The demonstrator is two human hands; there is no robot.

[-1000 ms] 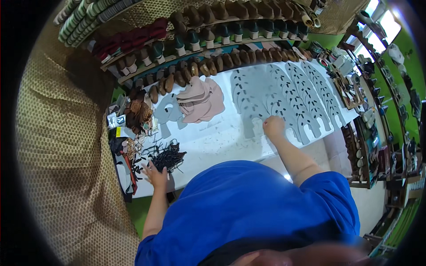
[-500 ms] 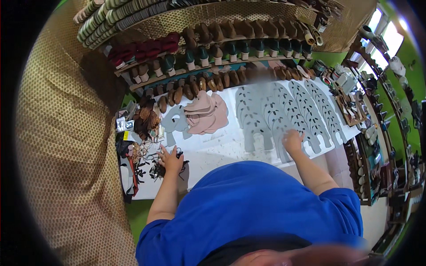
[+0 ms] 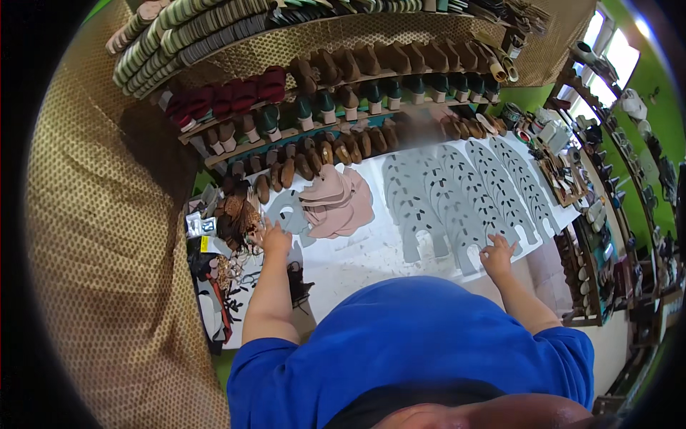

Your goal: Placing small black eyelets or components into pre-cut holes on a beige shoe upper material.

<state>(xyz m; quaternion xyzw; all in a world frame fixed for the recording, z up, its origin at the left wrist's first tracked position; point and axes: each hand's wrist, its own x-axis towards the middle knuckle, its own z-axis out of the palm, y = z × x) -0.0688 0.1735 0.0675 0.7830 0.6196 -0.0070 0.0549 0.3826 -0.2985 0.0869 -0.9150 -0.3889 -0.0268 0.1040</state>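
Observation:
My left hand [image 3: 274,239] reaches over the left side of the white table, fingers apart and nothing visible in them. It is beside a few loose grey cut pieces [image 3: 291,219] and a brown, tasselled pile [image 3: 237,218]. My right hand [image 3: 499,256] is at the near ends of the overlapping rows of grey U-shaped pieces [image 3: 457,207], with its fingers apart. Small dark strips [image 3: 480,191] dot these grey pieces. Between my hands lies a heap of pink cut pieces [image 3: 337,204]. A tangle of black strips [image 3: 299,284] shows just right of my left forearm.
Shelves of shoes and shoe lasts [image 3: 375,98] rise behind the white table [image 3: 350,259]. Small metal bits and tools [image 3: 232,275] clutter its left end. A tray of small items [image 3: 561,175] stands at the right, near more shoe racks [image 3: 597,236]. A patterned curtain [image 3: 107,236] hangs at left.
My left hand has moved off the black strips, farther up the table toward the brown pile and loose grey pieces. My right hand has shifted right and slightly nearer along the grey rows.

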